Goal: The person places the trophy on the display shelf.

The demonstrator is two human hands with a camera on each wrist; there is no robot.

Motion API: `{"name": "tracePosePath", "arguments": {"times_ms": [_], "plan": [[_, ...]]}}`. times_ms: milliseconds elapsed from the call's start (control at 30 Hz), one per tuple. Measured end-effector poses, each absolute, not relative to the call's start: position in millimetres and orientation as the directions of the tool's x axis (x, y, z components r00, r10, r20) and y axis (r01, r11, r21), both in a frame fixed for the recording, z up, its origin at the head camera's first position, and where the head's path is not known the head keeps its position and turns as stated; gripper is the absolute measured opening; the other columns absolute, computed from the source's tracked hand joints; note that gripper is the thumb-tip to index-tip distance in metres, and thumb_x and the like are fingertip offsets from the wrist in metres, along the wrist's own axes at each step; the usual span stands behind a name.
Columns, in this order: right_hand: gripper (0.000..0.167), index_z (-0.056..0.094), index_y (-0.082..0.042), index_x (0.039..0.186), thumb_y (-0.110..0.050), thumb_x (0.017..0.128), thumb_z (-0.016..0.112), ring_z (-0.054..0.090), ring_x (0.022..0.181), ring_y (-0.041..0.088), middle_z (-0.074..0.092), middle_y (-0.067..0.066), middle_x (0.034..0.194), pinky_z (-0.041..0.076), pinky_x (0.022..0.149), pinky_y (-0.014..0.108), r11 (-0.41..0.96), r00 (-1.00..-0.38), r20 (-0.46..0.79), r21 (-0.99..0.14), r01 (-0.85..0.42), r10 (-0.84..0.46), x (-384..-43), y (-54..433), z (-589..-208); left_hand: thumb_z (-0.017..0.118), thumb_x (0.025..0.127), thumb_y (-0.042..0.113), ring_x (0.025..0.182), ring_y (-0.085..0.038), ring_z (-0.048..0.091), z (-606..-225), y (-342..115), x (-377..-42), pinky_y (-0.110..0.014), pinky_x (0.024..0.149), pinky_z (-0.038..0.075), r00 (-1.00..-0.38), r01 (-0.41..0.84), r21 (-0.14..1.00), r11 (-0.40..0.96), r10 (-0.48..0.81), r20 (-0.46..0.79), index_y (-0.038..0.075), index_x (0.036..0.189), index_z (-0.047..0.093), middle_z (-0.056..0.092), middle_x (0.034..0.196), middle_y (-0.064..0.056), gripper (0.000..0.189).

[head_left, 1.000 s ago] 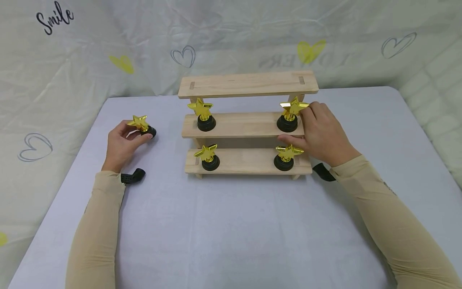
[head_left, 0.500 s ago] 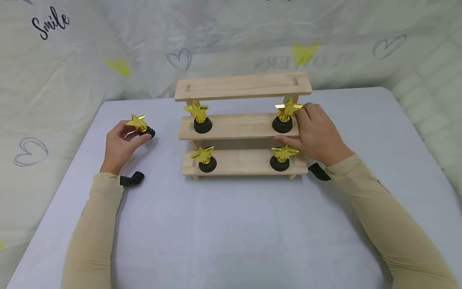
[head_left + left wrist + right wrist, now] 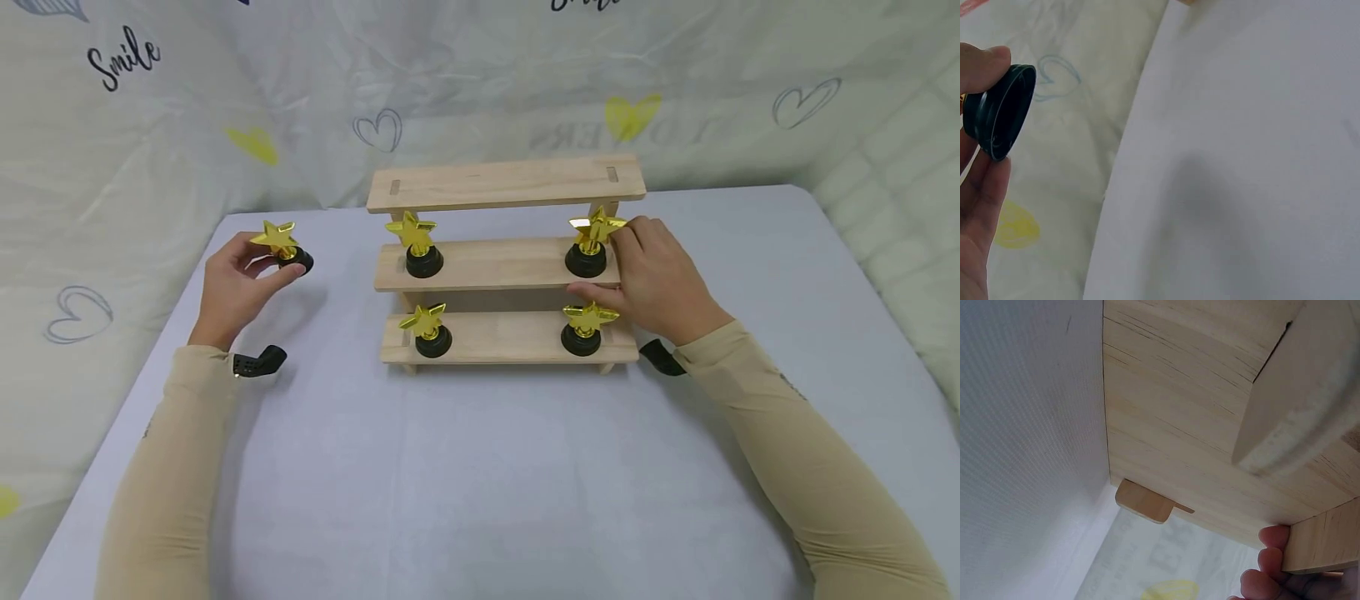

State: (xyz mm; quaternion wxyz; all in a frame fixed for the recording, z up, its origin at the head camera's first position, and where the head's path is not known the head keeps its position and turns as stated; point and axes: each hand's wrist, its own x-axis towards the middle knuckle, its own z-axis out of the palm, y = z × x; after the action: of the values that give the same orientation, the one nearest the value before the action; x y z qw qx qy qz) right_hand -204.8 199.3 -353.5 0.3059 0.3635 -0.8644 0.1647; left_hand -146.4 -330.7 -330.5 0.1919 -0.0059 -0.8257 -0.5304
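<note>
Left of the rack, my left hand point(image 3: 228, 292) pinches a small gold star trophy point(image 3: 276, 237) by its round black base. In the left wrist view, thumb and fingers clasp that base point(image 3: 1005, 112), its hollow underside showing. My right hand point(image 3: 660, 283) grips the right end of the three-tier wooden rack point(image 3: 502, 263) at the middle shelf, thumb along the front edge. From the right wrist, curled fingertips point(image 3: 1267, 559) appear against a wooden piece point(image 3: 1325, 537) of the rack. Beside this hand stands a star trophy point(image 3: 588, 250) on the middle shelf.
Another trophy point(image 3: 423, 254) stands at the middle shelf's left end. The bottom shelf bears a trophy point(image 3: 430, 333) on the left and a trophy point(image 3: 582, 332) on the right. A white cloth covers the table point(image 3: 480, 475); a printed curtain point(image 3: 300, 83) hangs behind.
My left hand has risen and drawn slightly left with its trophy, away from its shadow on the table. The right hand keeps its grip on the rack. The head view has shifted slightly.
</note>
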Motion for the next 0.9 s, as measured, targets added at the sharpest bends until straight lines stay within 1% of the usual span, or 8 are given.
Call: {"name": "tracePosePath", "arguments": {"times_ms": [67,200,300,433,633,900], "plan": [[0.104,0.059,0.013,0.099,-0.086,0.093,0.031,0.047,0.079,0.039,0.050,0.023,0.083,0.045,0.075,0.050,0.681,-0.547,0.651,-0.064,-0.729,-0.525,-205,199,-354,0.084,0.078,-0.007,0.102,-0.009,0.067,-323,-329,-147,-0.008,0.095,0.056,-0.925,0.233,0.878,0.418,-0.183,0.332,0.009,0.116,0.071,0.071,0.109,0.011,0.043],[0.103,0.059,0.013,0.099,-0.087,0.093,0.031,0.048,0.079,0.039,0.050,0.022,0.082,0.046,0.076,0.050,0.680,-0.544,0.655,-0.064,-0.731,-0.524,-205,199,-353,0.084,0.077,-0.008,0.102,-0.009,0.067,-310,-325,-149,-0.009,0.095,0.055,-0.924,0.251,0.877,0.410,-0.169,0.344,0.010,0.115,0.072,0.071,0.110,0.010,0.044],[0.103,0.058,0.013,0.098,-0.086,0.093,0.031,0.048,0.079,0.040,0.050,0.023,0.083,0.046,0.076,0.051,0.679,-0.542,0.654,-0.059,-0.732,-0.527,-204,199,-353,0.085,0.078,-0.005,0.104,-0.007,0.066,-302,-323,-149,-0.007,0.096,0.054,-0.926,0.232,0.859,0.456,-0.168,0.339,0.014,0.116,0.072,0.069,0.109,0.012,0.044],[0.102,0.058,0.013,0.097,-0.086,0.093,0.033,0.049,0.080,0.040,0.050,0.023,0.083,0.047,0.076,0.051,0.676,-0.540,0.653,-0.057,-0.734,-0.531,-204,199,-354,0.086,0.080,-0.001,0.105,-0.006,0.065,-292,-320,-150,-0.006,0.097,0.053,-0.930,0.213,0.830,0.515,-0.154,0.334,0.014,0.117,0.072,0.068,0.109,0.014,0.043],[0.101,0.058,0.014,0.097,-0.085,0.094,0.035,0.049,0.081,0.042,0.051,0.024,0.083,0.048,0.077,0.052,0.676,-0.535,0.657,-0.052,-0.735,-0.531,-204,200,-353,0.087,0.079,0.000,0.105,-0.007,0.066,-273,-310,-154,-0.008,0.098,0.054,-0.926,0.244,0.810,0.534,-0.121,0.358,0.014,0.114,0.073,0.069,0.110,0.012,0.040],[0.101,0.057,0.014,0.093,-0.085,0.094,0.036,0.048,0.079,0.041,0.050,0.024,0.082,0.047,0.075,0.051,0.674,-0.531,0.662,-0.052,-0.737,-0.530,-204,200,-354,0.087,0.079,0.002,0.103,-0.008,0.065,-249,-295,-157,-0.008,0.098,0.054,-0.922,0.267,0.777,0.571,-0.084,0.379,0.017,0.113,0.072,0.069,0.109,0.012,0.040]]}}
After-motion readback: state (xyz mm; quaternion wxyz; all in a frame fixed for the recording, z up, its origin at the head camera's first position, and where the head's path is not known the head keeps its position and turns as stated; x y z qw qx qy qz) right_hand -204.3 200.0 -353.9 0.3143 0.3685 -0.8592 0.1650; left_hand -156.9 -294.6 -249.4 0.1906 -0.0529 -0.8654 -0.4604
